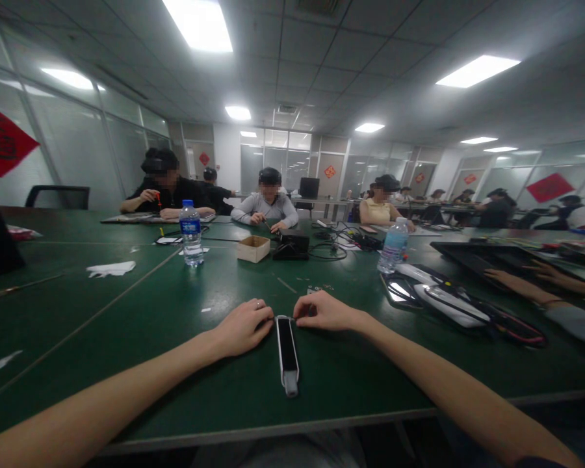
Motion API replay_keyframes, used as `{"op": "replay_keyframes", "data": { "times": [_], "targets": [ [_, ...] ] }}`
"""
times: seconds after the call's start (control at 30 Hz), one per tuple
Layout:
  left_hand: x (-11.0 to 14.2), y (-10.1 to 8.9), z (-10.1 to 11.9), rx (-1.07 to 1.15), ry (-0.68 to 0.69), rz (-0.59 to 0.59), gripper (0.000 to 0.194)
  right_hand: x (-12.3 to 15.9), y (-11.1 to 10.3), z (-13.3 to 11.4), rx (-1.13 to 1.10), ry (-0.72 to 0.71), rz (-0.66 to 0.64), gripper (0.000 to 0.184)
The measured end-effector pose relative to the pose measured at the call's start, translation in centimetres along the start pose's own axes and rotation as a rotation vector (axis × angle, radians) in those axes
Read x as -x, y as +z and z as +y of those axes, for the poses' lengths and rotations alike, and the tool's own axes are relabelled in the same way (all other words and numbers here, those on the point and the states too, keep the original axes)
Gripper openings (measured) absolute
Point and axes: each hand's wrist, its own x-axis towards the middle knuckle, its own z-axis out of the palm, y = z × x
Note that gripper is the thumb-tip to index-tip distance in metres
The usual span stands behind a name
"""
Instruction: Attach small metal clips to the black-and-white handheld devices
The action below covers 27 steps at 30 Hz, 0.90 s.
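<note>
A long, narrow device [288,351] with a black face, a pale rim and a grey near end lies lengthwise on the green table before me. On its left, by the far end, is my left hand [246,325], with a ring on one finger. Its fingers are curled together close to the device's edge. My right hand [324,311] is at the far right corner, thumb and fingers drawn into a pinch. Whether either hand touches the device, or has something small in it, I cannot make out. Just beyond the right hand lie small loose bits [316,290].
Ahead stand a water bottle [191,234], an open box [253,249] and a black device [291,244] with cables. To the right are another bottle [393,246], a white-and-black cabled tool [451,305] and a co-worker's hands [517,286] at a black tray. Other people sit across the table.
</note>
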Motion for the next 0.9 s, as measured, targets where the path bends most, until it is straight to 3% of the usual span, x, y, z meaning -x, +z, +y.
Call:
{"op": "replay_keyframes", "data": {
  "times": [0.9],
  "targets": [
    [-0.04,-0.09,0.11,-0.022,0.001,-0.013,0.020,-0.02,-0.05,-0.51,-0.008,0.020,0.014,0.014]
  ]
}}
